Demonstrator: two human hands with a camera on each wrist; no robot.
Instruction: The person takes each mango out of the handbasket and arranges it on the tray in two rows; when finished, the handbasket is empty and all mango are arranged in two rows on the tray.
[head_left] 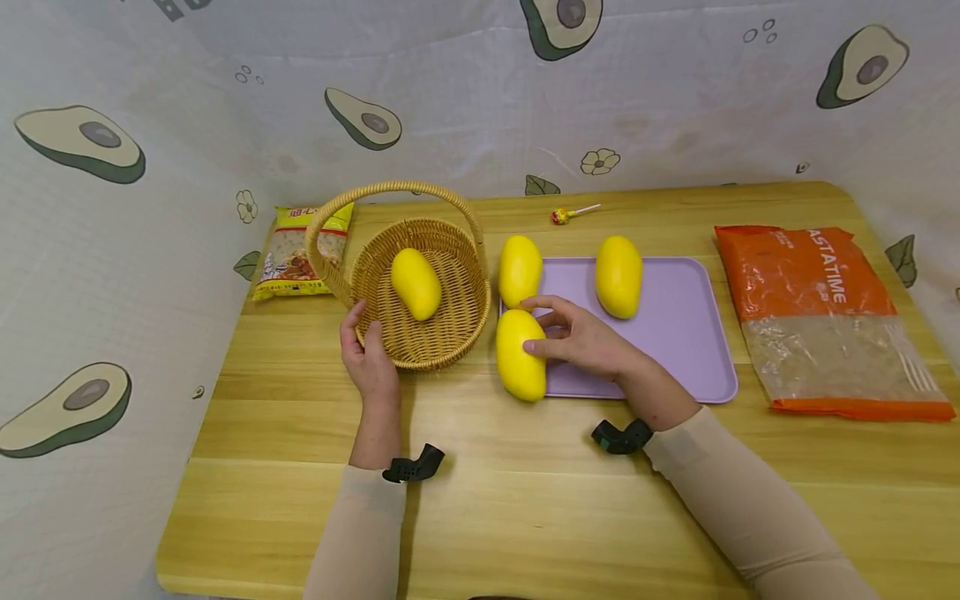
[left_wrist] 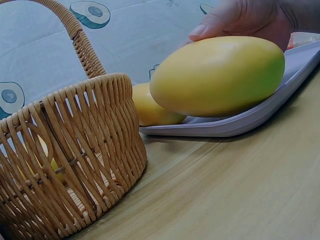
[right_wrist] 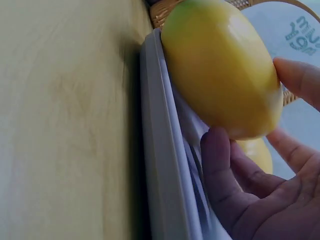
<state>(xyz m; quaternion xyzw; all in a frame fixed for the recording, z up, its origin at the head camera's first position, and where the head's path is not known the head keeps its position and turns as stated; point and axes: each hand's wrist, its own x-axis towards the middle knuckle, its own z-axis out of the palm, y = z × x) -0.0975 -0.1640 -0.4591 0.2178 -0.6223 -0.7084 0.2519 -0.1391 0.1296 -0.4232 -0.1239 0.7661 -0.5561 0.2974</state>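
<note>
My right hand point(head_left: 581, 337) grips a yellow mango point(head_left: 521, 356) at the left edge of the lilac tray point(head_left: 675, 367). In the right wrist view the thumb and fingers hold one end of this mango point(right_wrist: 225, 70), whose other end is greenish. At the near left side of a wicker basket point(head_left: 459, 354), my left hand point(head_left: 369, 362) holds the rim, with thumb and fingers apart. One mango point(head_left: 416, 283) lies in the basket. Two more, a left mango point(head_left: 521, 271) and a right mango point(head_left: 618, 277), are on the tray, the left one overlapping its edge.
Behind the basket's left side lies a yellow snack bag point(head_left: 300, 258). A lollipop point(head_left: 573, 214) is behind the tray, and an orange and clear bag point(head_left: 825, 325) lies to its right. The basket's tall handle point(head_left: 397, 187) stands upright. A curtain point(head_left: 465, 100) hangs behind the table.
</note>
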